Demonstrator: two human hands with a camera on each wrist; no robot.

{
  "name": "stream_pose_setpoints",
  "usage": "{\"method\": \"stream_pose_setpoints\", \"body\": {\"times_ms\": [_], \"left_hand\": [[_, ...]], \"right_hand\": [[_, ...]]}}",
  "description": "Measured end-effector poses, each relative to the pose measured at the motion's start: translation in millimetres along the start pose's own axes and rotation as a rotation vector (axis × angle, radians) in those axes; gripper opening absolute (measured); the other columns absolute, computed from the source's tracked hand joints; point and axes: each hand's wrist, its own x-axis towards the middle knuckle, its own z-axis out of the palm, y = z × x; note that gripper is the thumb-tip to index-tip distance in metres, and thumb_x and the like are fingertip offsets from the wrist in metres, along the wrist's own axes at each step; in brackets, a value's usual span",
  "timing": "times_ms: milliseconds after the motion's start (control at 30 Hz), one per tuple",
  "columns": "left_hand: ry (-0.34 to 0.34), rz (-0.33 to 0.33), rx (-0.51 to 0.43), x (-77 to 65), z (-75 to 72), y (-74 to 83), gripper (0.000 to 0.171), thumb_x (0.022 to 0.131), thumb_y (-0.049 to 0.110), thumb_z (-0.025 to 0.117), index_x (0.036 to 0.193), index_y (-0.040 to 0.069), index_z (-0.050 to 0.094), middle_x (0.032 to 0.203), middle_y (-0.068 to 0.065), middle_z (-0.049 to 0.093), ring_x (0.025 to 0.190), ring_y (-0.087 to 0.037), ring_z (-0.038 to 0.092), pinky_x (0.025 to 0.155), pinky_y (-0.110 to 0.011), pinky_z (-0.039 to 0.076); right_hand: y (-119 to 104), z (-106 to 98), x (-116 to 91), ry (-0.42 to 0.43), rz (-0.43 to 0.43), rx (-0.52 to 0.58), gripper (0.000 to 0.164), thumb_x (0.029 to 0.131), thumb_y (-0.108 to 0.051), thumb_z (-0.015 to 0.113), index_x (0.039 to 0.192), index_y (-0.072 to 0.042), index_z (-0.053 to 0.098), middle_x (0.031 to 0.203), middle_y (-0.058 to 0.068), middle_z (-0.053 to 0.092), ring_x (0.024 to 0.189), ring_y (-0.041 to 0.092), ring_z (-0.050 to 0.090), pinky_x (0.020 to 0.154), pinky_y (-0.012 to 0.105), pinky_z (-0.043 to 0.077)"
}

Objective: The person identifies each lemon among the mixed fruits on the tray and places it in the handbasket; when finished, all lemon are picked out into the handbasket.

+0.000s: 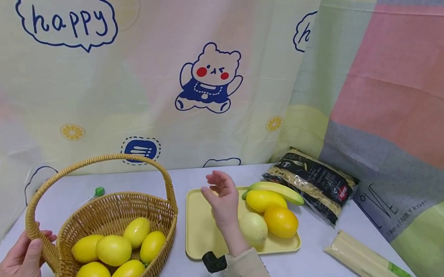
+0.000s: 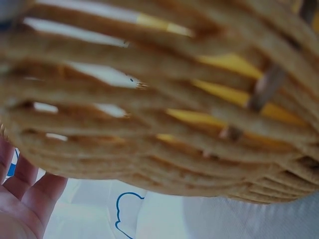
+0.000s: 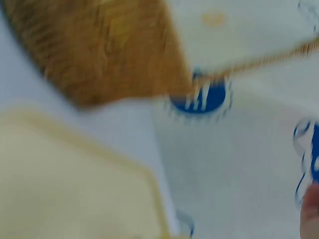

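Note:
At the left stands a wicker basket (image 1: pixel 109 205) with a tall arched handle, and several yellow lemons (image 1: pixel 113 250) lie in it. My left hand (image 1: pixel 19 268) holds the foot of the handle on its left side, thumb in front and fingers behind. In the left wrist view, the basket weave (image 2: pixel 149 134) fills most of the picture, with the left fingers beside it. Over the pale yellow tray (image 1: pixel 198 228) hovers my right hand (image 1: pixel 225 200), fingers loosely bent and holding nothing. Beside it on the tray are a pale green round fruit (image 1: pixel 253 229), an orange (image 1: pixel 281 222), a yellow mango (image 1: pixel 265 200) and a greenish banana (image 1: pixel 280 190).
A black packaged bag (image 1: pixel 312 179) lies behind the tray at the right. Nearer is a long pale packet (image 1: pixel 367 257) with a green end. A small green item (image 1: pixel 99 192) sits behind the basket. Printed cloth (image 1: pixel 155 96) hangs at the back and right.

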Motion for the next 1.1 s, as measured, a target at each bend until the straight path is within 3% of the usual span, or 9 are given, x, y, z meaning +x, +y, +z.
{"method": "stream_pose_setpoints", "body": {"times_ms": [200,500,833,1100], "left_hand": [[-0.008,-0.003,0.0,0.9,-1.0,0.1,0.037,0.091,0.013,0.056,0.127,0.005,0.056,0.088,0.006,0.064,0.079,-0.002,0.062,0.062,-0.009,0.051],[0.006,0.005,0.008,0.1,0.9,-0.1,0.036,0.091,0.012,0.056,0.126,0.004,0.056,0.087,0.005,0.065,0.078,-0.002,0.063,0.062,-0.009,0.051],[-0.01,0.003,-0.005,-0.8,-0.3,-0.8,0.036,0.091,0.012,0.056,0.126,0.004,0.056,0.087,0.006,0.065,0.078,-0.002,0.063,0.062,-0.009,0.051],[-0.008,0.005,0.0,-0.1,-0.6,-0.9,0.036,0.091,0.013,0.055,0.127,0.005,0.056,0.087,0.006,0.065,0.078,-0.002,0.063,0.062,-0.009,0.051]], "right_hand": [[24.4,-29.3,10.9,0.194,0.076,-0.221,0.043,0.077,-0.004,0.071,0.116,0.0,0.054,0.116,0.016,0.057,0.114,0.032,0.047,0.1,0.046,0.032],[50.7,-37.5,7.7,0.251,0.318,-0.29,0.06,0.07,-0.002,0.074,0.125,-0.003,0.049,0.131,0.018,0.044,0.124,0.036,0.032,0.105,0.05,0.031],[65.5,-34.7,4.6,0.213,0.429,-0.401,0.067,0.067,0.003,0.074,0.128,-0.002,0.045,0.133,0.02,0.041,0.118,0.035,0.041,0.103,0.046,0.036],[68.6,-35.2,2.3,0.026,0.477,-0.515,0.072,0.063,0.008,0.074,0.128,-0.005,0.047,0.129,0.017,0.048,0.106,0.032,0.048,0.092,0.045,0.045]]}}
